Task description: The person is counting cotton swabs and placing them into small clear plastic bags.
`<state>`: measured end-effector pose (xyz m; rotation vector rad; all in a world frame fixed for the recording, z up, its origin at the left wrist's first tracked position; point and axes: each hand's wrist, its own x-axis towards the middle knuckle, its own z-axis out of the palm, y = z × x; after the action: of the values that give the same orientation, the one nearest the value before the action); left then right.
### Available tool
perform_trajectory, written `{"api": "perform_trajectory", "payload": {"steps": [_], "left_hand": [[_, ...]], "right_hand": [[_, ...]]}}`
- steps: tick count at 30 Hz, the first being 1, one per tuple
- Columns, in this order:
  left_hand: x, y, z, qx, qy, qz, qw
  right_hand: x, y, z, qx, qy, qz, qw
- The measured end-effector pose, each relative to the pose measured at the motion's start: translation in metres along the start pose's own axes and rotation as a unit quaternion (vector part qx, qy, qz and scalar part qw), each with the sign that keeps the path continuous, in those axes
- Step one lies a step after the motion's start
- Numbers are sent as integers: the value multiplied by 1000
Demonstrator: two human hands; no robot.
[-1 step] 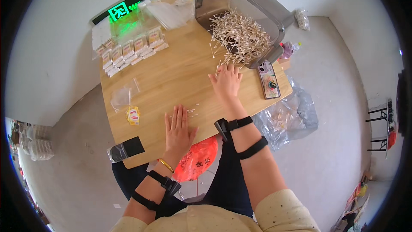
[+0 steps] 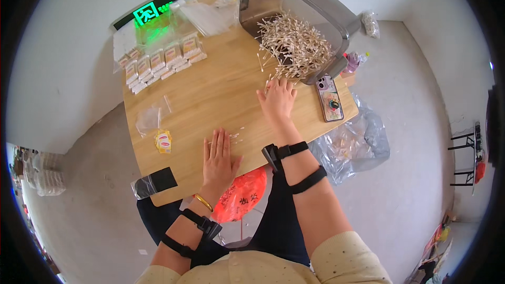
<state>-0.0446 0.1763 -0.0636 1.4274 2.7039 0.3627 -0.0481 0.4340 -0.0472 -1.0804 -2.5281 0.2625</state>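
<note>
My left hand (image 2: 217, 159) lies flat near the table's front edge, palm down, fingers stretched out. Just beyond and beside its fingertips are a few loose cotton swabs (image 2: 235, 135). My right hand (image 2: 279, 99) rests palm down farther off, its thumb apart from the fingers. Its fingertips touch or nearly touch stray swabs by the mouth of a grey translucent bin (image 2: 321, 8) lying on its side. A heap of cotton swabs (image 2: 294, 42) spills from that bin onto the wood. What lies under either palm is hidden.
Packed swab boxes (image 2: 158, 62) stand in rows at the far left of the table (image 2: 210, 84), near clear plastic bags (image 2: 202, 18). Small yellow-red cards (image 2: 163, 141) lie front left. A phone (image 2: 330, 100) sits at the right edge. A red bag (image 2: 242, 194) hangs below the front edge.
</note>
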Motion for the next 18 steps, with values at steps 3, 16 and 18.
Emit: {"api": "perform_trajectory", "payload": {"steps": [3, 16, 18], "left_hand": [[1, -1, 1, -24, 13, 6, 1000], [-1, -2, -3, -65, 21, 5, 998], [0, -1, -4, -52, 25, 7, 998]], "right_hand": [[2, 1, 10, -27, 21, 35, 999], [-60, -26, 17, 130, -71, -146, 978], [-85, -34, 17, 166, -82, -207, 961]]}}
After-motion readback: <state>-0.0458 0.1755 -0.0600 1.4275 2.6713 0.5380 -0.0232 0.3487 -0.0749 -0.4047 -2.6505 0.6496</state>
